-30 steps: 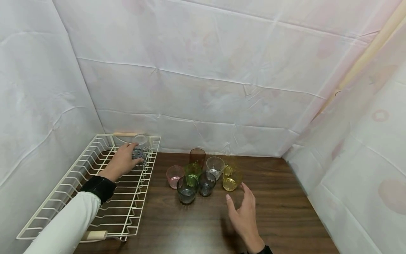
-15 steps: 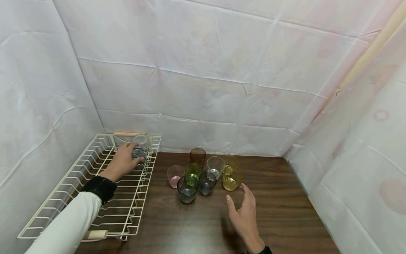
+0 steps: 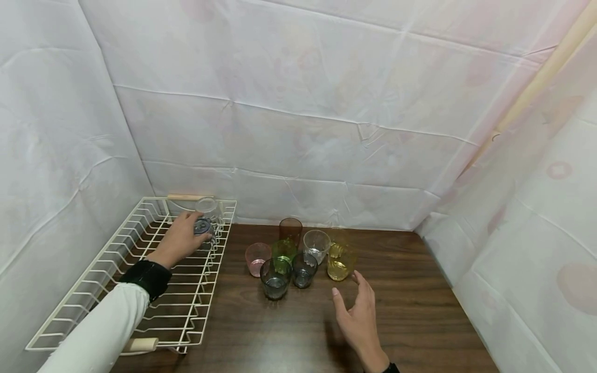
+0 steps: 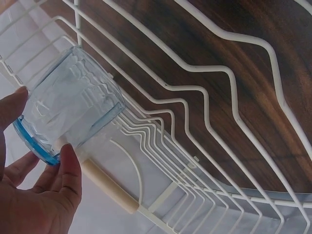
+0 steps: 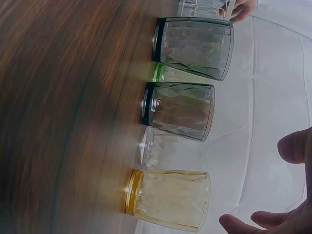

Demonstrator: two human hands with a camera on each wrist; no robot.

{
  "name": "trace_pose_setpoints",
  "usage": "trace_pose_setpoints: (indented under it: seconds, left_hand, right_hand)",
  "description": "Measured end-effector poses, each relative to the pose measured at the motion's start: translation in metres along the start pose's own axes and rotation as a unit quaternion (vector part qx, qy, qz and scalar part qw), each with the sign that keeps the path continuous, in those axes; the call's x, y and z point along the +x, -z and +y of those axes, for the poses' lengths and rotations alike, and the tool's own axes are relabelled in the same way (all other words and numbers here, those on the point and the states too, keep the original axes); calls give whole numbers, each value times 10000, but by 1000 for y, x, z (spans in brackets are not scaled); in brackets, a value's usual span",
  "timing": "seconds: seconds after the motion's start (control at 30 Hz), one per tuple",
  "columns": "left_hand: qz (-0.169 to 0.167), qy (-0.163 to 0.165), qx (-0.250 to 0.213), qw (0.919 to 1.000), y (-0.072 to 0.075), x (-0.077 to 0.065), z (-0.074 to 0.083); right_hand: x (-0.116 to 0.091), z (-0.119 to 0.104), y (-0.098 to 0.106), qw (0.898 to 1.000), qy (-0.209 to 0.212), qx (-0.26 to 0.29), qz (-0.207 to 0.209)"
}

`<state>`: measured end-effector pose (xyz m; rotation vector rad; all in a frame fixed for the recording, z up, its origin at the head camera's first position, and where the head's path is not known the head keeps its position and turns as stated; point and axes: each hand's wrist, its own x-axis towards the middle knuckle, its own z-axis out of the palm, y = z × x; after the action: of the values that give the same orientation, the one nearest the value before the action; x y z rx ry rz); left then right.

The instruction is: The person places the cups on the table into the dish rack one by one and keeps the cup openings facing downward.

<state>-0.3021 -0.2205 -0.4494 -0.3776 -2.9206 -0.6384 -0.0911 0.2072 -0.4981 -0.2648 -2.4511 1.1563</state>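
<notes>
My left hand (image 3: 178,241) pinches the base end of a pale blue drinking glass (image 4: 73,100) between thumb and fingers. The glass is upside down, its rim against the white wire dish rack (image 3: 205,305). Behind it in the rack stands a clear glass (image 3: 207,203). Over the table, my right hand (image 3: 359,324) has thumb and fingers spread, holding nothing. Nearest to it is an upright yellow glass (image 3: 338,269), with a second yellow one (image 3: 339,235) behind. To the left stand a small grey glass (image 3: 304,274) and a larger grey glass (image 3: 275,282).
Around the grey glasses are a pink glass (image 3: 255,259), a green glass (image 3: 283,249), a brown glass (image 3: 290,228) and a clear tumbler (image 3: 316,242). White sheeting (image 3: 289,140) encloses the wooden table (image 3: 410,295). Wooden handles (image 3: 141,345) sit on the rack's ends.
Almost nothing differs. My left hand stays on the blue glass at the rack, and my right hand keeps its place near the yellow glass.
</notes>
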Motion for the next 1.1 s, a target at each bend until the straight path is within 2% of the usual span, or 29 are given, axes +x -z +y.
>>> trace_pose_setpoints:
  seconds: [0.37,0.67,0.93,1.1]
  left_hand:
    - [-24,112,46,9999,-4,1,-1]
    - [-28,49,90,9999,-3,1,-1]
    - [-102,85,66,9999,-3,1,-2]
    - [-161,76,137,9997,-1,1,1]
  right_hand:
    - [2,-1,1,10000,51,32,-8]
    - [4,-1,2,9998,194,-19,-15]
    - [16,3,4,9994,183,-139,-274]
    - [25,10,1,9996,86,-205,-179]
